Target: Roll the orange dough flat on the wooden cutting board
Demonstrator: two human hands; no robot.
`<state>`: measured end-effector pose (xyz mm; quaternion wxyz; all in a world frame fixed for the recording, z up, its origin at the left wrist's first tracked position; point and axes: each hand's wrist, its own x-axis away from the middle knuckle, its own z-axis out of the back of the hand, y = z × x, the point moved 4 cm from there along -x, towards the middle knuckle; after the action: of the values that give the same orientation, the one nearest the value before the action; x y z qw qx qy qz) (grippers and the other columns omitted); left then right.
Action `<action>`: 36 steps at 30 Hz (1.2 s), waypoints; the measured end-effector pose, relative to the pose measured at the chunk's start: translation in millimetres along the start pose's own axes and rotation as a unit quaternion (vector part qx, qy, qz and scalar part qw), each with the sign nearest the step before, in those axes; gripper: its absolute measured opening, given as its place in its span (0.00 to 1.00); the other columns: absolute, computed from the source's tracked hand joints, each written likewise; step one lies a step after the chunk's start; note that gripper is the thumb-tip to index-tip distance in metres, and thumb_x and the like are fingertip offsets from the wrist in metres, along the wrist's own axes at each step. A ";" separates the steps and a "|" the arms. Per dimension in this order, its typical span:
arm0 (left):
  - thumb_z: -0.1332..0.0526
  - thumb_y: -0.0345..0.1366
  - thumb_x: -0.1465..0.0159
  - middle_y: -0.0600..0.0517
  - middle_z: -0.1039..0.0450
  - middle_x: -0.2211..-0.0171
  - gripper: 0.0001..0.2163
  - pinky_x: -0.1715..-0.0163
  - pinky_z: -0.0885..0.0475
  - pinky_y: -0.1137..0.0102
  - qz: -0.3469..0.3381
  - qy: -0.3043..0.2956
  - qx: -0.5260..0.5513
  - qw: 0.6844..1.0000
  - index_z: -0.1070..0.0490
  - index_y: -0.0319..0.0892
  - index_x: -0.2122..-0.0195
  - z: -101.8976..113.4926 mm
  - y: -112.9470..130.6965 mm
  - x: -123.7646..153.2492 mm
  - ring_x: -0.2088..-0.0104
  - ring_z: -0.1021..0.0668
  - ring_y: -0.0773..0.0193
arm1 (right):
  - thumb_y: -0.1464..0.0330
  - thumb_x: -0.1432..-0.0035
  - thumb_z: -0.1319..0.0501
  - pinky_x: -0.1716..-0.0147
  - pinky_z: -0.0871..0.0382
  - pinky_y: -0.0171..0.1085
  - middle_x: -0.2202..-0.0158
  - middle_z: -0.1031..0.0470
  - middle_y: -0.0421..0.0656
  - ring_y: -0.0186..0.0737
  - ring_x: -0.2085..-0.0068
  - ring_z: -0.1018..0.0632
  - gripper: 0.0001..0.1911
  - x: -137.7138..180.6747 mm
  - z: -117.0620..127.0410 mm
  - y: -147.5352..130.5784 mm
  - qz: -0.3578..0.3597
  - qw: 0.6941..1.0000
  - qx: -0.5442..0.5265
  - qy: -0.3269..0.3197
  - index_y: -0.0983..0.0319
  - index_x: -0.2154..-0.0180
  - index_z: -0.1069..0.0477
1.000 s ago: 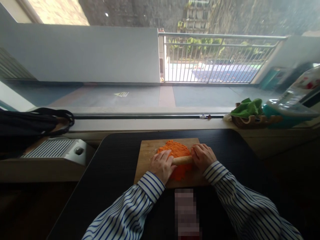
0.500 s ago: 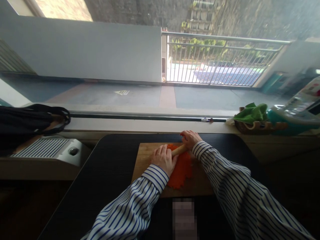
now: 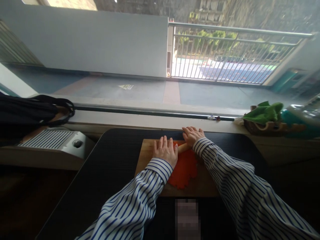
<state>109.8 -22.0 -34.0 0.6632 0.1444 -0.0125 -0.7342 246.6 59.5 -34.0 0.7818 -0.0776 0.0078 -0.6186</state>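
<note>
Sunny light comes past a metal railing (image 3: 238,30), far ahead of my left grip (image 3: 165,150) and my right grip (image 3: 193,135). Under them both is a black tabletop (image 3: 112,160), and on it sits a flat wooden board (image 3: 145,156). My left grip lies palm down on one end of a wooden rolling pin (image 3: 183,148). Its fingers are apart and point straight ahead. My right grip rests on the other end, a bit farther from me, with its fingers stretched out too. The pin slants from one grip to the other, and only its middle shows. A thin orange sheet (image 3: 183,170) is on the board, under the pin. Most of it is on my side of the pin, between my striped sleeves (image 3: 130,206), and its edge is bumpy. A little bit peeks out just past the pin, beside my left grip. Far to the right of my right grip, a green cloth (image 3: 266,113) sits next to a teal tub (image 3: 296,121). Well to the left of my left grip is a white box with slats (image 3: 50,141), and a black bundle (image 3: 25,111) is near it. Closer to me than the board is a blurry strip (image 3: 187,218), and I cannot tell what it is.
</note>
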 end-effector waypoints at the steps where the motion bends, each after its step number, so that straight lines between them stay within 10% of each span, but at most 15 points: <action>1: 0.58 0.43 0.36 0.39 0.40 0.43 0.23 0.46 0.48 0.48 -0.005 -0.018 -0.002 1.000 0.36 0.36 0.47 0.5 2.1 2.0 0.43 0.39 0.49 | 0.61 0.40 0.59 0.47 0.55 0.60 0.41 0.42 0.44 0.46 0.41 0.44 0.24 3.0 -0.4 1.2 -0.003 1.000 0.008 -0.010 0.55 0.43 0.46; 18: 0.59 0.44 0.35 0.49 0.51 0.38 0.24 0.41 0.54 0.54 -0.116 -0.034 0.009 0.993 0.48 0.39 0.40 3.0 26.4 47.0 0.38 0.49 0.56 | 0.61 0.39 0.68 0.45 0.64 0.63 0.36 0.60 0.41 0.43 0.37 0.58 0.29 72.9 -4.8 15.0 -0.059 0.995 0.065 -0.044 0.62 0.38 0.59; 36: 0.62 0.46 0.35 0.46 0.49 0.39 0.27 0.41 0.55 0.53 -0.076 -0.070 -0.006 0.995 0.47 0.35 0.41 1.8 12.9 8.5 0.39 0.47 0.52 | 0.63 0.41 0.61 0.44 0.65 0.60 0.36 0.55 0.41 0.43 0.37 0.54 0.28 22.1 2.1 4.8 -0.013 0.997 0.071 -0.038 0.58 0.39 0.54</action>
<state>121.3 -32.2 -31.3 0.6039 0.0896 -0.0436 -0.7908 256.7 39.4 -30.7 0.7772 -0.0456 -0.0665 -0.6240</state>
